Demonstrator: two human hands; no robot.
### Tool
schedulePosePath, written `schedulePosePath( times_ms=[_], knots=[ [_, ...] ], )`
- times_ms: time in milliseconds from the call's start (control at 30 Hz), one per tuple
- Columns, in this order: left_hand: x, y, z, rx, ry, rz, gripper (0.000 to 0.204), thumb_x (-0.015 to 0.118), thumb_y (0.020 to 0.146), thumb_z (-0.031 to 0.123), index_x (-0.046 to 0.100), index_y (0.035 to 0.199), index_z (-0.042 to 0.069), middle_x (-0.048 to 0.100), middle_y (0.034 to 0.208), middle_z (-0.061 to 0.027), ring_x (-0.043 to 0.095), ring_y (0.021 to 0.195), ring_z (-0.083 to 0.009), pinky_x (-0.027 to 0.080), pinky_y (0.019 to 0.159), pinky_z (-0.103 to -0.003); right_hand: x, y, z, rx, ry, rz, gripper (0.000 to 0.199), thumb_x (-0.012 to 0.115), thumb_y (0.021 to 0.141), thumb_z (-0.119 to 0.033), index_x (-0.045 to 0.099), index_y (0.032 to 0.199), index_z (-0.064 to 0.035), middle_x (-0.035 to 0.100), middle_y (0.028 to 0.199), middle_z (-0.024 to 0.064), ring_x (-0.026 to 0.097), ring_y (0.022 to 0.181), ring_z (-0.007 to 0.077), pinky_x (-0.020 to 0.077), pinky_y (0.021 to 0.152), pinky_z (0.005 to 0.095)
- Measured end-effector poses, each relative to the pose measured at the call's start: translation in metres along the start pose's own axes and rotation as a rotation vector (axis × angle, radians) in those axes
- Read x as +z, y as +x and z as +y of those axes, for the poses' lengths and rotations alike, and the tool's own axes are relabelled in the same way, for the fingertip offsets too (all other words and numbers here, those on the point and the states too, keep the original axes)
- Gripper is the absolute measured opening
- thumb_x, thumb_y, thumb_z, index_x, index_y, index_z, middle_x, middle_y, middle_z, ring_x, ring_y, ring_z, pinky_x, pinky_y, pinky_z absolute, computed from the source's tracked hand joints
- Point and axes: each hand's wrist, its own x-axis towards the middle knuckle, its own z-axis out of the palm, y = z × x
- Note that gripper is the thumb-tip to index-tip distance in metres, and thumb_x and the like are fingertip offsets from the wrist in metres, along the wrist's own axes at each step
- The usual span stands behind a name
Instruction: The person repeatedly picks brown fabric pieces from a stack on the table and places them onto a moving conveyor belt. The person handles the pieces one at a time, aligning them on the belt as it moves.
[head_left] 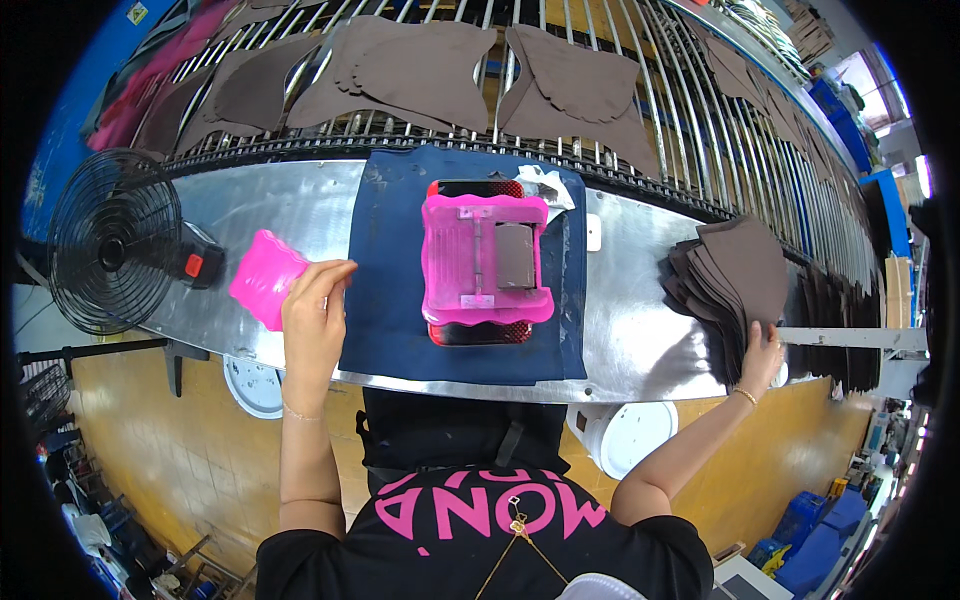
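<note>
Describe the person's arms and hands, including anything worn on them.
The left hand and right hand are ungloved. Short black sleeves leave the forearms uncovered. A thin bracelet circles the left wrist; a gold-coloured band circles the right.

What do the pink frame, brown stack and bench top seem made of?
Pink frame: probably plastic, as it's glossy and evenly coloured. Brown stack: thin, matte, pliable-looking sheets, perhaps leather or rubber-like. Bench top: likely bare metal, given its silvery, streaky shine.
</note>
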Motion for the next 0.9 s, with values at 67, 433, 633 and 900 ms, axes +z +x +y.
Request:
schedulePosePath(
  times_ms=[67, 433, 633, 900],
  knots=[
    [0.002, -0.001, -0.003, 0.012, 0.03, -0.031, 0.008, 0.062, 0.082, 0.001, 0.066, 0.09, 0.001, 0.066, 0.087, -0.0083, 0.063, 0.077, -0.0221, 0.048, 0.068, -0.031, 0.013, -0.001, 0.016, 0.001, -0.056, -0.028, 0.057, 0.06, 0.086, -0.049, 0.06, 0.119, -0.0026, 0.06, 0.113, 0.0196, 0.056, 0.108, 0.0329, 0.0428, 0.095, 0.0395],
    [-0.001, 0.002, -0.007, 0.147, 0.197, 0.044, 0.005, 0.067, 0.08, 0.001, 0.065, 0.083, -0.002, 0.066, 0.096, -0.0101, 0.062, 0.07, -0.0165, 0.047, 0.06, -0.027, 0.013, 0.018, 0.056, 0.239, -0.073, -0.172, 0.073, 0.058, 0.08, -0.062, 0.062, 0.114, 0.0028, 0.061, 0.115, 0.022, 0.056, 0.11, 0.0356, 0.0441, 0.093, 0.0423],
    [0.001, 0.005, 0.011, -0.051, 0.042, 0.007, 0.008, 0.071, 0.078, 0.005, 0.068, 0.081, -0.001, 0.066, 0.076, -0.0078, 0.058, 0.06, -0.0133, 0.045, 0.057, -0.026, 0.007, 0.014, 0.049, 0.131, -0.147, -0.017, 0.059, 0.069, 0.077, -0.05, 0.06, 0.106, 0.001, 0.061, 0.107, 0.019, 0.056, 0.104, 0.0345, 0.0451, 0.09, 0.041],
    [0.0, 0.002, 0.015, -0.161, -0.035, -0.001, 0.014, 0.07, 0.083, 0.011, 0.066, 0.08, -0.002, 0.061, 0.062, -0.0049, 0.05, 0.051, -0.0073, 0.037, 0.048, -0.023, -0.006, 0.005, 0.044, 0.117, -0.16, -0.01, 0.057, 0.073, 0.077, -0.04, 0.055, 0.114, -0.0012, 0.059, 0.109, 0.0209, 0.056, 0.105, 0.0367, 0.0452, 0.089, 0.0431]
  ],
)
